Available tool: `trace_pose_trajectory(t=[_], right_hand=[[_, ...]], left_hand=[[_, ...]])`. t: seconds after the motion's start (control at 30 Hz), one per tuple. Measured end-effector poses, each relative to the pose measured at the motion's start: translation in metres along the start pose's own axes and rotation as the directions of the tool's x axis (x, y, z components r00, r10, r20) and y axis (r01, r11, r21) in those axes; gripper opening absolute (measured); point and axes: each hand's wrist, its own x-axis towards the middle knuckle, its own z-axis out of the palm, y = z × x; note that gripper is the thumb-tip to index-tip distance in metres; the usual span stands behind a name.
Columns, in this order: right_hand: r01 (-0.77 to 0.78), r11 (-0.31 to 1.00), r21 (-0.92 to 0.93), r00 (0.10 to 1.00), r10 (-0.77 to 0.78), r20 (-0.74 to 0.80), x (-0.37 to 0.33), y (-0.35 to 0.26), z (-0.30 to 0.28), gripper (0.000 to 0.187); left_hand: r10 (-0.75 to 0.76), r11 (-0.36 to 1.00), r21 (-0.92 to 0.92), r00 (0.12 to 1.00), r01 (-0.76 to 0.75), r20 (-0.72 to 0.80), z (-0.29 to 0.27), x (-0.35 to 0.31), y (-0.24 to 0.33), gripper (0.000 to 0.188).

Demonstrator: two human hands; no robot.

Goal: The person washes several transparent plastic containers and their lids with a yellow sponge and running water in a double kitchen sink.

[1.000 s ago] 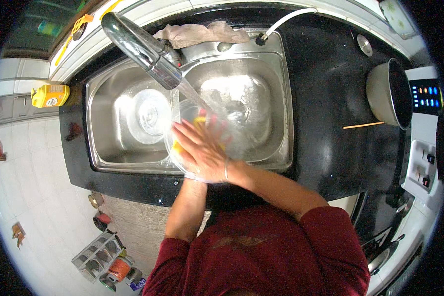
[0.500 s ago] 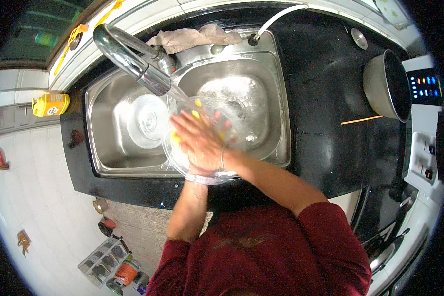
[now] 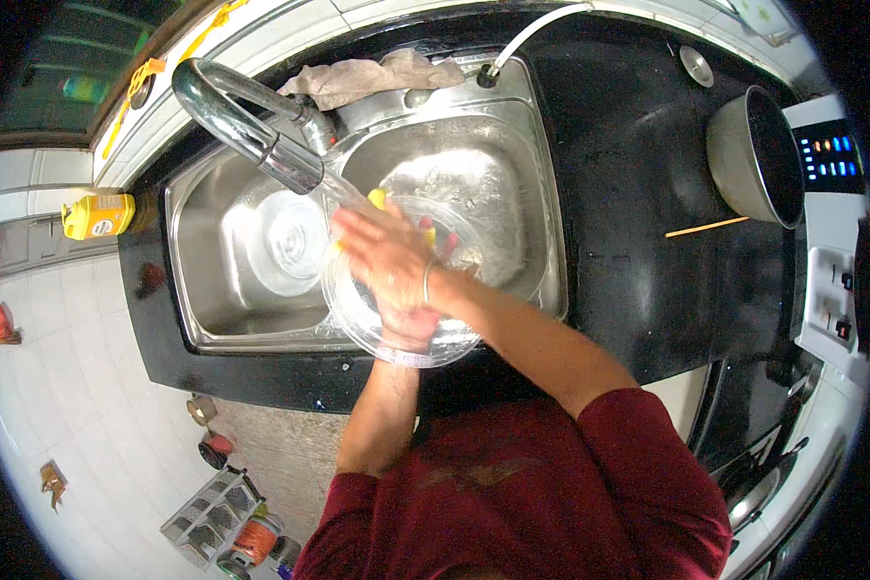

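Over the right sink basin (image 3: 541, 222), a clear round bowl (image 3: 358, 329) with yellow and red patches is tilted under the tap (image 3: 295, 166). Water runs from the spout onto it. My right hand (image 3: 387, 261) lies across the bowl, fingers stretched toward the stream and slightly blurred. Beneath it, my left hand (image 3: 411, 324) is at the bowl's near side. Its fingers are mostly hidden by my right hand, so its grip does not show. Whether the patches are print or loose pieces I cannot tell.
Another clear bowl (image 3: 285, 242) sits in the left basin. A grey cloth (image 3: 377, 77) lies behind the tap. At the left stands a yellow jug (image 3: 99, 216). On the black counter at right are a metal pot (image 3: 735, 159), an orange stick (image 3: 706, 227) and a small metal lid (image 3: 696, 66).
My right hand has shifted slightly over the bowl, and my left forearm has moved a little to the right. More of the bowl's near rim shows. The water still runs.
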Motion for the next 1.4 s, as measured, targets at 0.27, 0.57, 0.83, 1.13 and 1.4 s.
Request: trace_pose_trajectory(t=[0.27, 0.57, 0.83, 1.13, 1.4], right_hand=[[0.421, 0.824, -0.379, 0.906, -0.361, 0.222, -0.045, 0.012, -0.019, 0.052], [0.154, 0.847, -0.509, 0.986, -0.162, 0.029, 0.012, 0.041, -0.039, 0.039], [0.261, 0.741, -0.619, 0.947, -0.320, 0.017, -0.026, -0.016, -0.003, 0.056], [0.235, 0.799, -0.553, 0.972, -0.208, 0.114, -0.044, 0.029, -0.015, 0.060], [0.171, 0.787, -0.593, 0.971, -0.030, 0.239, 0.019, 0.027, -0.023, 0.053]], left_hand=[[-0.014, 0.986, 0.154, 0.943, 0.069, -0.333, -0.001, 0.006, 0.036, 0.071], [-0.071, 0.995, 0.053, 0.982, 0.081, -0.175, 0.014, 0.003, 0.020, 0.073], [-0.108, 0.994, 0.012, 0.978, 0.108, 0.180, -0.010, 0.007, 0.024, 0.072], [0.043, 0.997, 0.076, 0.971, -0.025, -0.236, -0.019, 0.006, 0.027, 0.074], [-0.057, 0.996, -0.069, 0.998, 0.056, -0.007, 0.005, -0.001, -0.001, 0.078]])
